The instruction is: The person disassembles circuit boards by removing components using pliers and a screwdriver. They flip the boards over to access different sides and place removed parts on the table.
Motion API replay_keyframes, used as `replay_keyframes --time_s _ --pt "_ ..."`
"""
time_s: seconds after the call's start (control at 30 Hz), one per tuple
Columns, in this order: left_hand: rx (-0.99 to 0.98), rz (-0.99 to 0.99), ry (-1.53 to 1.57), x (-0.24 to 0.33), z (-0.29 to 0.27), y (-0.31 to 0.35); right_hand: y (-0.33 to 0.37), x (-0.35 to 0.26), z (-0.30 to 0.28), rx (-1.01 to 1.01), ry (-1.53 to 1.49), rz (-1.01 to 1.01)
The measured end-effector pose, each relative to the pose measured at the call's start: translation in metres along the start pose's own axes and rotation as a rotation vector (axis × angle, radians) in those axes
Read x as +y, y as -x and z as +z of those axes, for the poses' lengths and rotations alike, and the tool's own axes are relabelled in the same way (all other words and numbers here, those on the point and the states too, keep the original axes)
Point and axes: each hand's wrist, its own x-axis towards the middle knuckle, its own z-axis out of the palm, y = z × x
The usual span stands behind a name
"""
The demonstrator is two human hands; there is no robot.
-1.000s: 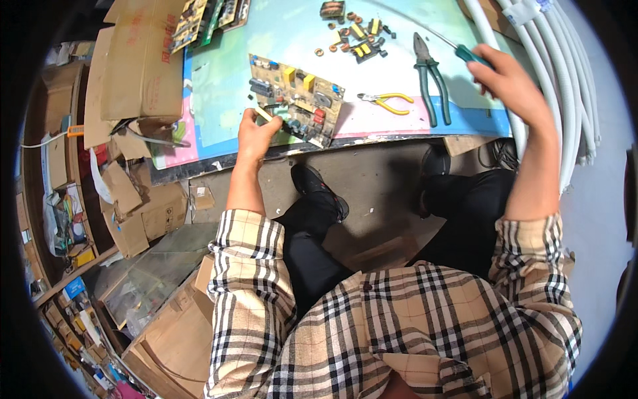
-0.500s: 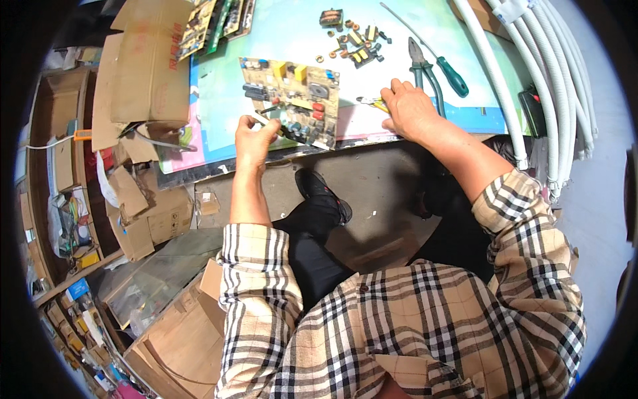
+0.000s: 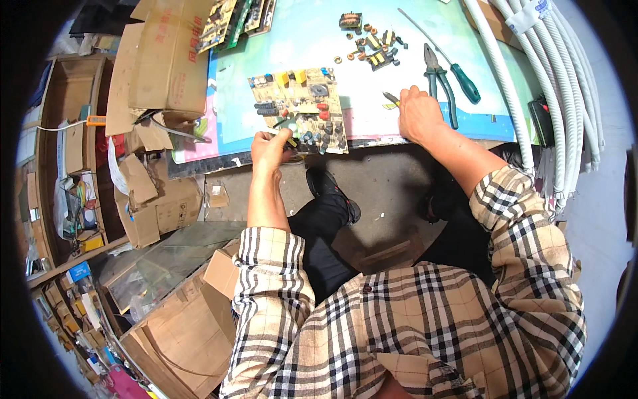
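Observation:
A tan circuit board point(image 3: 312, 90) lies at the near edge of the table, crowded with capacitors, coils and yellow and red parts. My left hand point(image 3: 269, 149) is closed on its near left corner, the fingertips pinching there beside a small pale piece. To the right of the board, my right hand point(image 3: 420, 116) rests on the table, closed around small yellow-and-black cutters point(image 3: 391, 101). The cutters' jaws stick out toward the board without touching it, and the fingers hide the handles. Farther off lies a pile of loose coils and small parts point(image 3: 379, 50), with a larger copper-wound transformer point(image 3: 350, 20).
Dark-handled pliers point(image 3: 438, 83) and a green screwdriver point(image 3: 465, 83) lie beyond my right hand. White corrugated tubes point(image 3: 558, 86) hang over the right side. More circuit boards point(image 3: 232, 26) and a cardboard box point(image 3: 169, 60) stand at the far left; wooden shelving point(image 3: 73, 146) is beyond.
The whole view has shifted slightly. The board's far edge has come nearer to me, with my left hand still at its corner. The cutters have turned, and less of their yellow handles shows.

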Motion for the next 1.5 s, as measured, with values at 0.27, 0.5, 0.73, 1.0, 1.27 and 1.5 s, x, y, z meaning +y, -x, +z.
replay_keyframes --time_s 0.27,0.5,0.73,1.0,1.27,1.5 --pt "0.124 0.188 -0.209 -0.007 0.007 -0.012 -0.02 0.028 -0.042 -0.366 -1.061 0.268" --pt "0.173 0.347 -0.331 0.026 0.023 0.02 0.049 -0.009 -0.136 -0.25 -1.43 -0.541" --pt "0.238 0.566 -0.534 0.057 0.046 0.056 0.043 -0.049 -0.129 -0.162 -0.593 -0.32" --pt "0.31 0.781 -0.707 0.071 0.05 0.077 0.037 -0.057 -0.131 -0.145 -0.533 -0.279" --pt "0.312 0.847 -0.734 0.078 0.053 0.089 0.038 -0.054 -0.138 -0.143 -0.49 -0.322" --pt "0.304 0.891 -0.766 0.079 0.059 0.093 0.038 -0.055 -0.129 -0.024 -0.487 -0.336"
